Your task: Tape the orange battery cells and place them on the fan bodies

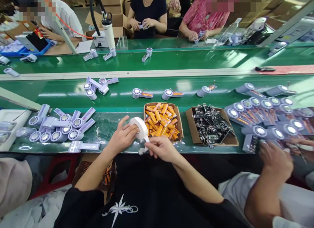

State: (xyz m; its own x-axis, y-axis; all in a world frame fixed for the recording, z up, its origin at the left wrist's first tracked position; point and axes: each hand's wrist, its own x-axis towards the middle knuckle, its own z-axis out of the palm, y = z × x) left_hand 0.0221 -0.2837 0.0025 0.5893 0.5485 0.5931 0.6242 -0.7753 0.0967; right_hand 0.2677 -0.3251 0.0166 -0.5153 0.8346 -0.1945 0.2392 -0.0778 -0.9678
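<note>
My left hand [122, 136] is closed around the round head of a white handheld fan [140, 128], held just above the near edge of the green bench. My right hand [160, 148] pinches the fan's lower handle end, fingers curled on it. Right behind the fan stands a cardboard box of orange batteries [178, 114]. To its right sits a second cardboard box [190, 123] filled with small dark circuit boards.
A heap of lavender fan bodies [59, 126] lies to the left, many assembled fans [267, 115] to the right. A neighbour's hand [274, 157] works at the right edge. Fans ride the green conveyor [127, 90]; several people sit across it.
</note>
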